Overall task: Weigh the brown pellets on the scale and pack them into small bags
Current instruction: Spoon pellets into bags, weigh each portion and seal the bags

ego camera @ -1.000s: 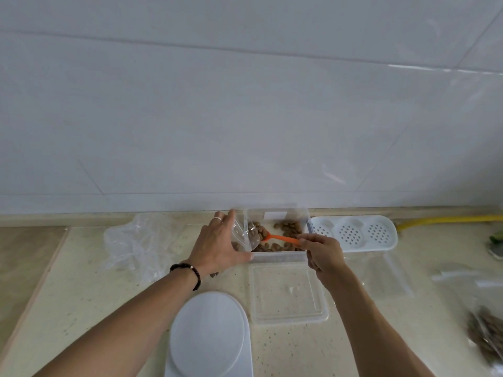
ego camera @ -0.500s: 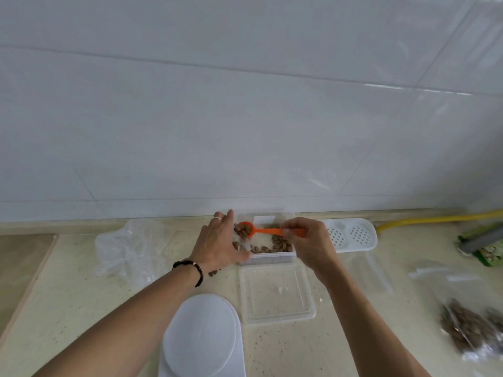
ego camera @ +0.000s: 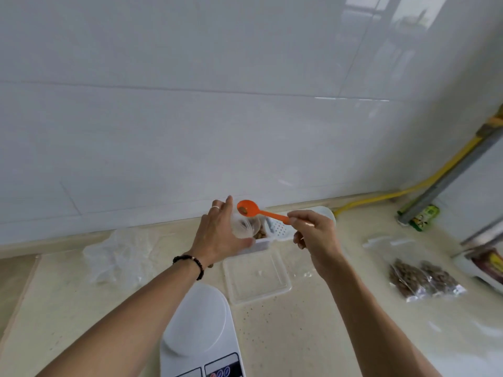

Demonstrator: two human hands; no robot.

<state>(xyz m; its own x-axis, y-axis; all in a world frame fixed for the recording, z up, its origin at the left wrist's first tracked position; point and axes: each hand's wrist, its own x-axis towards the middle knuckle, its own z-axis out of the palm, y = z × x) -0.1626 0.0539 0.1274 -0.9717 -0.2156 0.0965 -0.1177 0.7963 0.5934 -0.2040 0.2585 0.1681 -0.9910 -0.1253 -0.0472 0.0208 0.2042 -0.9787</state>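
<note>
1. Left hand [ego camera: 217,235], with a ring and a dark bead bracelet [ego camera: 190,263], curls its fingers round a small clear bag [ego camera: 243,227] and holds it mouth-up over the clear container [ego camera: 258,244] by the wall.
2. Right hand [ego camera: 313,235] pinches the handle end of one orange spoon [ego camera: 258,210]; the bowl, carrying a few brown pellets [ego camera: 244,210], hangs just above the bag's mouth. The two hands are apart, joined only by spoon and bag.
3. More pellets lie in the container, partly hidden by the bag.
4. Crumpled clear plastic [ego camera: 117,257]: far left on the counter [ego camera: 299,336], well apart from the hands.
5. One white scale [ego camera: 198,330]: near edge, between the forearms, platform bare; its button markings are too blurred to read.
6. One clear lid [ego camera: 255,276]: flat, just in front of the container.
7. One white perforated tray [ego camera: 280,228]: behind the right hand, against the wall.
8. Two filled bags [ego camera: 422,278] of pellets: right, side by side and touching.
9. One green packet [ego camera: 424,216]: far right; print unreadable.
10. Bare counter lies between lid and filled bags.
</note>
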